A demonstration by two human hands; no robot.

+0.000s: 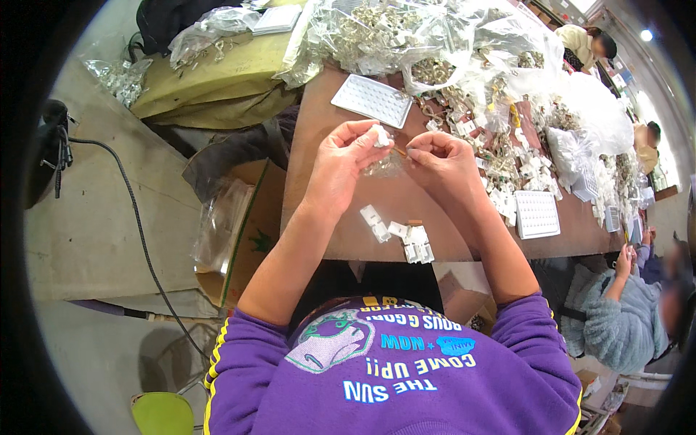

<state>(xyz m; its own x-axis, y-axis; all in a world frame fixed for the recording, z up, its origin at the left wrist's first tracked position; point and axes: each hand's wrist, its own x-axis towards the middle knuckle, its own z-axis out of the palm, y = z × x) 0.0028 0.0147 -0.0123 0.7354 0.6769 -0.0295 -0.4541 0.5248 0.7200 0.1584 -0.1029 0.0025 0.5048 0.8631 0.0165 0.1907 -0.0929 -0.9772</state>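
— Brown table, heaps of small parts behind. What's the left hand got?
— White clip, pinched at its fingertips.
— And the right hand?
— Fingers pressed together just beside it; a clear bag hangs between both.

Head camera looks steeply down, close above the brown table.

Two bare forearms reach forward from purple sleeves pushed up to the elbows. The left hand and right hand meet near the middle, close together. Both are curled, fingertips pinched toward each other, thumbs on top. Wrists bend slightly inward, forearms angling toward each other.
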